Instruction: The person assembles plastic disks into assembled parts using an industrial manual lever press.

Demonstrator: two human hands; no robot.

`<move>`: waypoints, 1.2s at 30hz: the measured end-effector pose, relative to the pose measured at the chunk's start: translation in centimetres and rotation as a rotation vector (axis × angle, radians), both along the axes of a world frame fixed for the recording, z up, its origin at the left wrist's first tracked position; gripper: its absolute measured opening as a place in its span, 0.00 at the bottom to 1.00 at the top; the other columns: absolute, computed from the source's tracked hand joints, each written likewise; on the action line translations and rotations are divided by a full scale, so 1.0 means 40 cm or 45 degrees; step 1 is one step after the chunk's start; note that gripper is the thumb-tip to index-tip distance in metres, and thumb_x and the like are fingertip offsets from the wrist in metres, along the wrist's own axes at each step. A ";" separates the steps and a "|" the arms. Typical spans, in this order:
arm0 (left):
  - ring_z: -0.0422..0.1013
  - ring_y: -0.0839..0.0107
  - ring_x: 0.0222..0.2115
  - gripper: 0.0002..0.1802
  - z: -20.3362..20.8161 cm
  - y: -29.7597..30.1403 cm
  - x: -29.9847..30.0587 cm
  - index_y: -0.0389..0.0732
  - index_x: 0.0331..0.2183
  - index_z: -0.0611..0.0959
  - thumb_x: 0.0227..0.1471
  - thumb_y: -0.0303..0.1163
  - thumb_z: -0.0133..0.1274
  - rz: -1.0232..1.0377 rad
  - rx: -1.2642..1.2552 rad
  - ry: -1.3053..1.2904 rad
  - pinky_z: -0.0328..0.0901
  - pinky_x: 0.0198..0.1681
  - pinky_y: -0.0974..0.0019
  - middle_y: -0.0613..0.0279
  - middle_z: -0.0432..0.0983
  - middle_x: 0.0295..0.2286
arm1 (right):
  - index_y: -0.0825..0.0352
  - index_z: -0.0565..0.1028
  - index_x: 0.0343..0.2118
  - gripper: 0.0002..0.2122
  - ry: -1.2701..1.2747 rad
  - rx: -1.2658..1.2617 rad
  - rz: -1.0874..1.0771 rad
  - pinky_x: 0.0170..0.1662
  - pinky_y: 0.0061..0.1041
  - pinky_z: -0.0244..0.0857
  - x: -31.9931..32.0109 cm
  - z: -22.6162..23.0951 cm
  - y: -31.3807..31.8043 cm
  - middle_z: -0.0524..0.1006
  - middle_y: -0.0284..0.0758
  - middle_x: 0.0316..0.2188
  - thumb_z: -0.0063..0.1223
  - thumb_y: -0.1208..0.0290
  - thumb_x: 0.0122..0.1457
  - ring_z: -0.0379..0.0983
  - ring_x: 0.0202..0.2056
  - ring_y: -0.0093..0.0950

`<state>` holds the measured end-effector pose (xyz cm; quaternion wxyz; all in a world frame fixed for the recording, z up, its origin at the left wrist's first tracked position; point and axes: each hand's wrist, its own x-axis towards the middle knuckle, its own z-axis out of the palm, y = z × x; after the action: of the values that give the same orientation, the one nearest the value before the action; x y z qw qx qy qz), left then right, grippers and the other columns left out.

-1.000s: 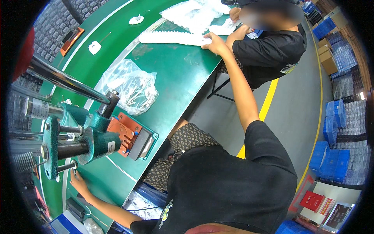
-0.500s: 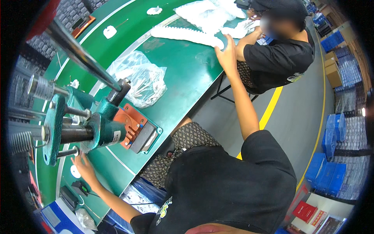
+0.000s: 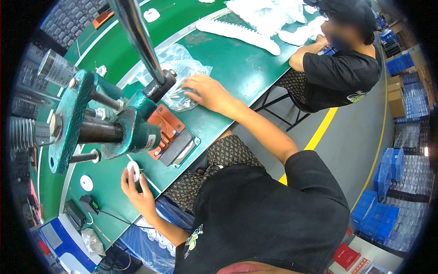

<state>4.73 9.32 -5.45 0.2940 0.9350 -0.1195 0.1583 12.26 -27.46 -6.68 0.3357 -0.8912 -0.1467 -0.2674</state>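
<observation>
A person sits at a green tabletop (image 3: 237, 68). Their left hand (image 3: 137, 187), near and to the left, pinches a small white disc (image 3: 133, 170) between its fingers. Their right hand (image 3: 207, 93) rests farther away, fingers spread flat on a clear plastic bag (image 3: 175, 68) of small parts. A green hand press (image 3: 109, 123) stands between the hands. Another person sits at the far right.

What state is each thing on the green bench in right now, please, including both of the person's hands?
Left hand: raised off the bench, fingers pinching a small white disc.
Right hand: palm down, resting on the clear plastic bag.
Clear plastic bag: crumpled, lying flat on the bench.
Green press: upright, steel lever raised.
Second white disc: lying flat, untouched.
Orange plate: flat under the press.
</observation>
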 end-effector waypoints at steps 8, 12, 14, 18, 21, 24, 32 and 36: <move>0.60 0.51 0.55 0.18 0.003 -0.094 -0.057 0.42 0.46 0.82 0.51 0.26 0.56 -0.118 -0.065 0.047 0.52 0.60 0.51 0.51 0.68 0.52 | 0.66 0.73 0.29 0.02 0.017 -0.433 -0.198 0.42 0.34 0.65 0.050 -0.018 0.053 0.73 0.37 0.34 0.52 0.74 0.53 0.70 0.40 0.36; 0.66 0.56 0.53 0.17 0.006 -0.103 -0.055 0.43 0.44 0.82 0.49 0.27 0.57 -0.185 -0.011 0.035 0.47 0.64 0.47 0.53 0.71 0.50 | 0.66 0.75 0.33 0.05 -0.264 -0.217 -0.165 0.41 0.35 0.64 -0.037 0.038 0.054 0.75 0.38 0.33 0.56 0.75 0.53 0.71 0.37 0.38; 0.68 0.58 0.51 0.17 0.003 -0.094 -0.053 0.43 0.43 0.83 0.48 0.26 0.57 -0.177 -0.056 0.018 0.47 0.64 0.47 0.56 0.73 0.49 | 0.67 0.76 0.38 0.06 0.013 0.006 -0.258 0.42 0.30 0.65 -0.113 0.068 0.074 0.77 0.36 0.34 0.55 0.75 0.57 0.74 0.37 0.32; 0.69 0.58 0.49 0.17 0.011 -0.086 -0.056 0.42 0.39 0.84 0.41 0.24 0.62 -0.206 -0.206 0.059 0.52 0.62 0.48 0.57 0.76 0.45 | 0.69 0.76 0.42 0.09 0.513 1.057 0.007 0.44 0.25 0.65 -0.193 0.099 0.119 0.78 0.34 0.33 0.54 0.75 0.60 0.74 0.36 0.25; 0.70 0.57 0.49 0.17 0.003 -0.078 -0.059 0.43 0.35 0.85 0.36 0.26 0.66 -0.266 -0.291 0.039 0.55 0.60 0.48 0.58 0.78 0.43 | 0.72 0.76 0.46 0.11 0.729 1.187 0.223 0.42 0.22 0.67 -0.233 0.138 0.143 0.76 0.34 0.34 0.52 0.76 0.62 0.72 0.34 0.21; 0.68 0.54 0.51 0.15 0.000 -0.069 -0.054 0.42 0.35 0.85 0.38 0.25 0.65 -0.387 -0.307 0.042 0.55 0.61 0.48 0.56 0.77 0.44 | 0.73 0.76 0.45 0.10 0.903 1.242 0.296 0.40 0.20 0.68 -0.284 0.162 0.211 0.77 0.34 0.34 0.51 0.77 0.62 0.72 0.35 0.20; 0.72 0.58 0.48 0.15 -0.001 -0.082 -0.058 0.43 0.32 0.85 0.35 0.28 0.67 -0.354 -0.327 -0.071 0.59 0.58 0.47 0.60 0.78 0.42 | 0.71 0.75 0.38 0.08 0.464 0.758 0.127 0.37 0.22 0.72 -0.326 0.053 0.398 0.80 0.37 0.32 0.59 0.80 0.56 0.79 0.36 0.26; 0.72 0.59 0.48 0.15 -0.004 -0.077 -0.063 0.43 0.32 0.86 0.35 0.28 0.67 -0.356 -0.326 -0.063 0.58 0.59 0.46 0.60 0.78 0.42 | 0.71 0.76 0.37 0.08 0.295 0.594 0.159 0.33 0.26 0.71 -0.320 0.034 0.402 0.79 0.40 0.30 0.60 0.81 0.53 0.78 0.30 0.32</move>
<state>2.22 6.22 -5.61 0.4266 0.8601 -0.2344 0.1525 -0.55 -11.39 -5.33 0.5623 -0.8037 -0.0964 -0.1692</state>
